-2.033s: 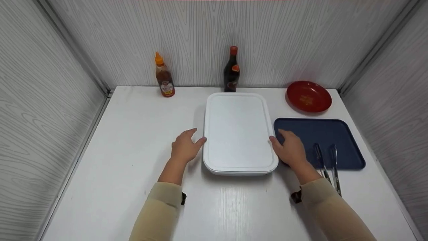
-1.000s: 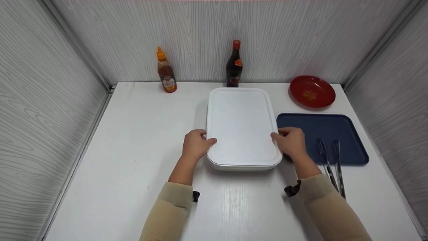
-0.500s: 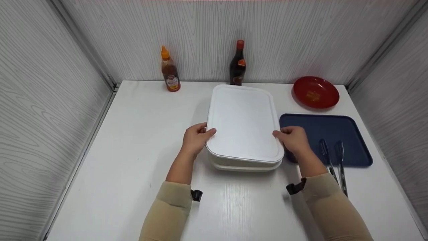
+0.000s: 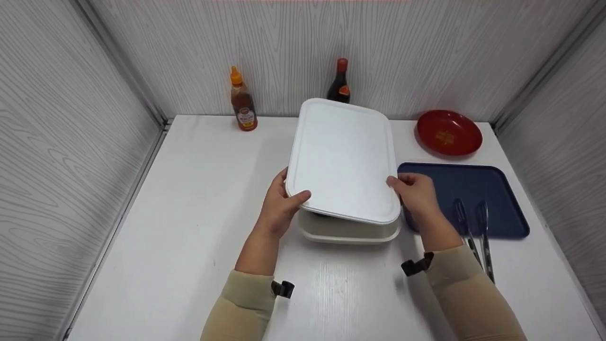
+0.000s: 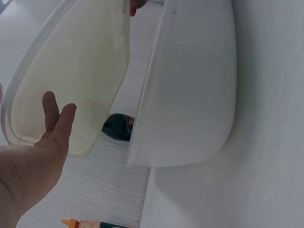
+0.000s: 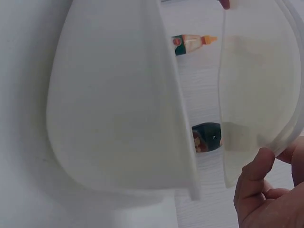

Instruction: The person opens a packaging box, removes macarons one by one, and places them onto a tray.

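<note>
A white rectangular lid [image 4: 345,156] hangs tilted above a deep white plastic box [image 4: 350,233], its far end higher than its near end. My left hand [image 4: 278,207] holds the lid's left edge, thumb on top; in the left wrist view its fingers [image 5: 61,123] spread against the pale underside. At the right edge, my right hand [image 4: 416,194] pinches the rim between thumb and curled fingers. Both wrist views show a gap between the lid and the box rim. What the box contains is mostly hidden; only a dark bit shows under the lid's near left corner.
By the back wall stand a sauce bottle with an orange cap [image 4: 244,106] and a dark bottle with a red cap [image 4: 340,85], partly behind the lid. To the right are a red bowl [image 4: 449,132] and a navy tray [image 4: 440,182], with two metal utensils [image 4: 484,232] lying across its near edge.
Both hands came to the lid's edges, gripped them and raised the lid off the box. It now tilts, rising toward the back and covering the dark bottle's lower part.
</note>
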Motion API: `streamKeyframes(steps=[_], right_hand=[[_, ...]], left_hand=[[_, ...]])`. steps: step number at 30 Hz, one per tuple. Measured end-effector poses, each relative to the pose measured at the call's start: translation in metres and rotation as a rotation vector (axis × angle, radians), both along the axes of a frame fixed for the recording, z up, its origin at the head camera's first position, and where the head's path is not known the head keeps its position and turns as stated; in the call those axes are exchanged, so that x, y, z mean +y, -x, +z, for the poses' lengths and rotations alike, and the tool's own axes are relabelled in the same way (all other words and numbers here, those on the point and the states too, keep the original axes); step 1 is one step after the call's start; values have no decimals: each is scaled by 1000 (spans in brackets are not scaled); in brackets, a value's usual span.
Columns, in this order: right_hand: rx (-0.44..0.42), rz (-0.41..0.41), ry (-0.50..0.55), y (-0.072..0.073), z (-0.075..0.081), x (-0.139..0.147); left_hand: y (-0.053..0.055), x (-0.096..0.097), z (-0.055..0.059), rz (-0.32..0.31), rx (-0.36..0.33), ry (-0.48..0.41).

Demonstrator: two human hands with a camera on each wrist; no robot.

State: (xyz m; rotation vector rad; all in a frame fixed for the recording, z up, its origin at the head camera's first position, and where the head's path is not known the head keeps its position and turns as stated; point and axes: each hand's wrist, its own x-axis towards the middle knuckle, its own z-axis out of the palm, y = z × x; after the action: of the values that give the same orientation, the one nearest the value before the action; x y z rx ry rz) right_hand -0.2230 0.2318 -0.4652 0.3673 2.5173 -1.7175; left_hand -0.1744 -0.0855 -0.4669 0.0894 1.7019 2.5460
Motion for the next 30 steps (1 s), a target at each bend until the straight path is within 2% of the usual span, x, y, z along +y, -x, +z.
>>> streamKeyframes(steps=[5, 7, 11, 16, 19, 21, 24, 30], right_hand=[[61, -30, 79, -4, 7, -7], [81, -33, 104, -5, 9, -9], [86, -32, 114, -5, 10, -14], [84, -7, 49, -5, 9, -19], [100, 10, 14, -5, 8, -22], [114, 18, 0, -5, 6, -25], [126, 38, -12, -4, 5, -30], [159, 48, -31, -2, 4, -42]], left_hand=[[-10, 5, 2, 27, 86, -57], [-13, 7, 1, 59, 113, -27], [-18, 7, 0, 142, 140, 112], [-20, -1, -1, 257, 94, 300], [-19, -7, -1, 289, 83, 409], [-19, -12, 0, 287, 90, 471], [-19, -23, 0, 254, 106, 556], [-20, -51, 5, 109, 141, 643]])
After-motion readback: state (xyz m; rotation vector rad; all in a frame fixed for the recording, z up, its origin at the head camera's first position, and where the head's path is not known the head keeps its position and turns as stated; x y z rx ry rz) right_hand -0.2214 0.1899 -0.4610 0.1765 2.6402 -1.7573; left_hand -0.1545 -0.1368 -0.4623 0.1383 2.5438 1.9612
